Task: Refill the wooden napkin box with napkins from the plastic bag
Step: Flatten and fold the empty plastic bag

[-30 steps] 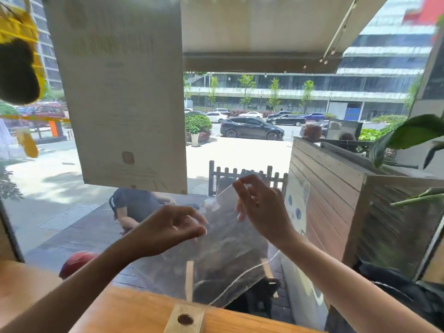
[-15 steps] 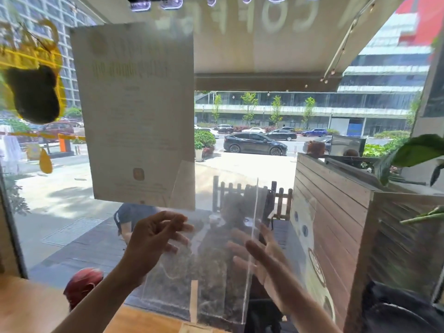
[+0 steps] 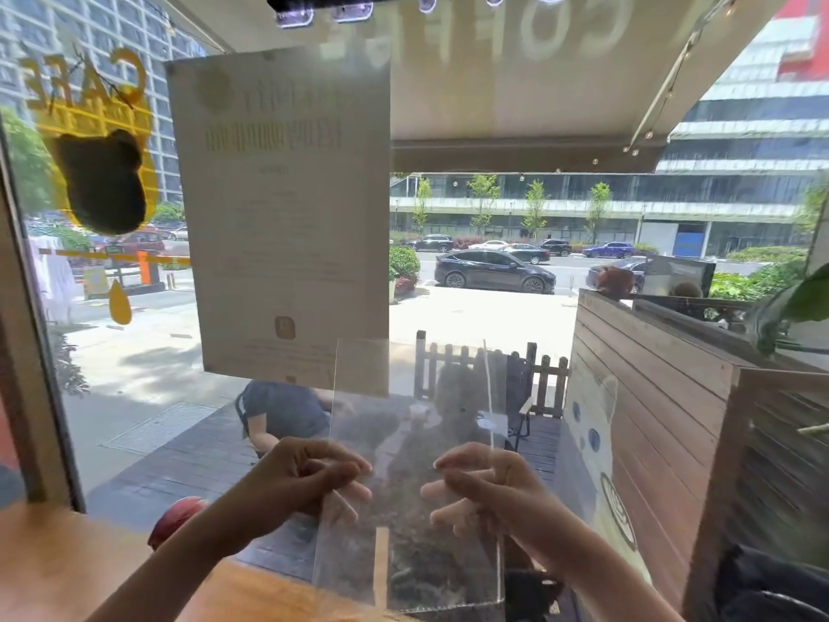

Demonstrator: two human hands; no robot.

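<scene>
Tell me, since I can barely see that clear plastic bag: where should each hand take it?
By its two side edges, one hand from each side. The plastic bag hangs upright and flat; the left hand pinches its left edge, and the right hand curls at the right fold.

Paper notice (image 3: 287, 208) and yellow sticker (image 3: 96, 172) on window, black car (image 3: 493, 271) outside

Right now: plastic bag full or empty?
Empty. The plastic bag is see-through, no napkins inside; left hand and right hand hold it up.
</scene>
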